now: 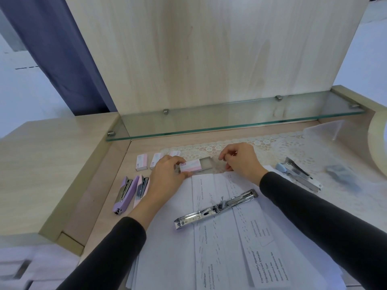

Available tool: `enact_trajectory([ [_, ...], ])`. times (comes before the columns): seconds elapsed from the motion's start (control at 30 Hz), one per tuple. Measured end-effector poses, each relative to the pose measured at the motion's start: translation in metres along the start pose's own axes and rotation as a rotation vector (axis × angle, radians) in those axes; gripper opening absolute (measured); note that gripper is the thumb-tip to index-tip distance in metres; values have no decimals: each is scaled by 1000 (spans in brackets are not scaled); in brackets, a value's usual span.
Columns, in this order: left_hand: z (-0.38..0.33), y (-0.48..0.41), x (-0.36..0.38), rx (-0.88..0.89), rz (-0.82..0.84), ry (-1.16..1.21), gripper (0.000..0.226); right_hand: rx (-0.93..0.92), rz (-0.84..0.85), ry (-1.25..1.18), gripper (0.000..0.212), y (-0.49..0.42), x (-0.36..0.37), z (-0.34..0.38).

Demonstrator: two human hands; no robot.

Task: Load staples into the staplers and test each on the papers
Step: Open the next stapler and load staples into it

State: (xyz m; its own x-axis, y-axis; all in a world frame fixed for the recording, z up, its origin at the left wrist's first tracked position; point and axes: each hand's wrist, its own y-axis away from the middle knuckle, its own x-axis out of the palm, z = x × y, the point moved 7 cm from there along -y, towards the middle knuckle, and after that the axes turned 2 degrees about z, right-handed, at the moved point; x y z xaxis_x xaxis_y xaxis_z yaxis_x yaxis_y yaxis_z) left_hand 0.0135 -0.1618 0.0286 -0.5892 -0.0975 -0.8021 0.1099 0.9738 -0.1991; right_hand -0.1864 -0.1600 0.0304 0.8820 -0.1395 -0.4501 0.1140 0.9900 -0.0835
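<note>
My left hand [167, 176] holds a small pink-white staple box [191, 166] by its sleeve, with the grey inner tray slid out to the right. My right hand [240, 160] is just right of that tray, its fingertips pinched together; what is between them is too small to tell. A silver stapler [215, 208] lies swung open on the spread papers [219, 248] in front of me. A purple stapler [123, 193] and a pink stapler [142, 190] lie at the left. A blue stapler [299, 173], opened, lies at the right.
More staple boxes [142, 162] stand in a row at the back left on the lace mat [293, 149]. A glass shelf [230, 120] overhangs the back of the desk. A raised wooden ledge [52, 174] borders the left. A small grey packet [339, 172] sits far right.
</note>
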Motion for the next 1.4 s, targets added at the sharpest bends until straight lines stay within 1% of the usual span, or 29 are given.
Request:
enact_trajectory([
  [0.1,-3,2,-2,15,-20,68,36,52,80,-61,21,0,5,-2],
  [0.23,-5,5,-4,18,-27,110,36,108,209,-298,7,2,15,-3],
  [0.3,-6,4,-5,32,-31,117,36,127,220,-382,2,3,16,-3],
  [0.4,-8,4,-7,59,-27,110,37,154,228,-434,4,5,18,-2],
  [0.57,-14,4,-8,89,-37,110,36,182,197,-402,12,6,22,1],
  [0.67,-16,4,-5,98,-36,108,35,157,175,-355,11,6,24,4],
  [0.93,-18,5,-1,89,-8,105,35,161,189,-346,6,4,25,4],
  [1.13,-25,6,-2,72,4,106,36,173,182,-350,7,5,27,2],
  [1.3,-26,5,0,74,32,69,36,134,124,-286,6,2,22,1],
  [1.4,-21,1,3,61,55,18,36,110,80,-256,14,1,11,1],
])
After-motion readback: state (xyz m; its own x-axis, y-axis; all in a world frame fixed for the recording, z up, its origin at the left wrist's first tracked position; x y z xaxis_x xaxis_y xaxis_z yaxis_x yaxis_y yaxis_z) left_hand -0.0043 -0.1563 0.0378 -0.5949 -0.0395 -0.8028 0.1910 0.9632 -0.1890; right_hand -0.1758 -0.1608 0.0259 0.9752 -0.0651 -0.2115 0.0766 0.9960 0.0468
